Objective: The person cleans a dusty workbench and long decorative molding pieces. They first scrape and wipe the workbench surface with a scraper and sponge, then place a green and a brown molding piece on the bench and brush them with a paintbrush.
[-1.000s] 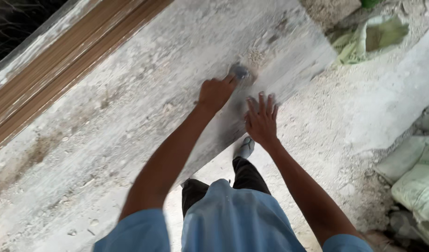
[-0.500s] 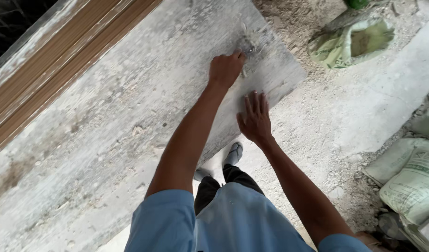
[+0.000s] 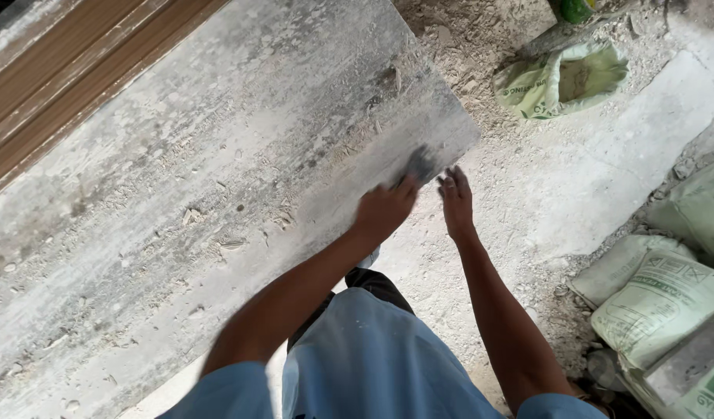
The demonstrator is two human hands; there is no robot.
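Item: scraping of a wall face, step in progress
- Left hand (image 3: 384, 209): clenched round the handle of a small grey flat-bladed metal scraper (image 3: 421, 164); the blade lies against the lower corner of the grey plastered wall surface (image 3: 240, 178); the hand is blurred, so judged mid-stroke
- Right hand (image 3: 455, 203): released, fingers spread flat, holding nothing, just beside the scraper at the wall's edge
- Next move, as judged: blade kept flat to the plaster with even pressure, and the free hand clear of the blade's path
- Surface: rough, streaked, dotted with flakes and loose chips
- Room: brown ribbed wooden frame (image 3: 70, 93) along the wall; dusty rubble-strewn floor (image 3: 574, 194); open pale green woven sack (image 3: 560, 80); stacked pale green filled bags (image 3: 660, 299) at the right
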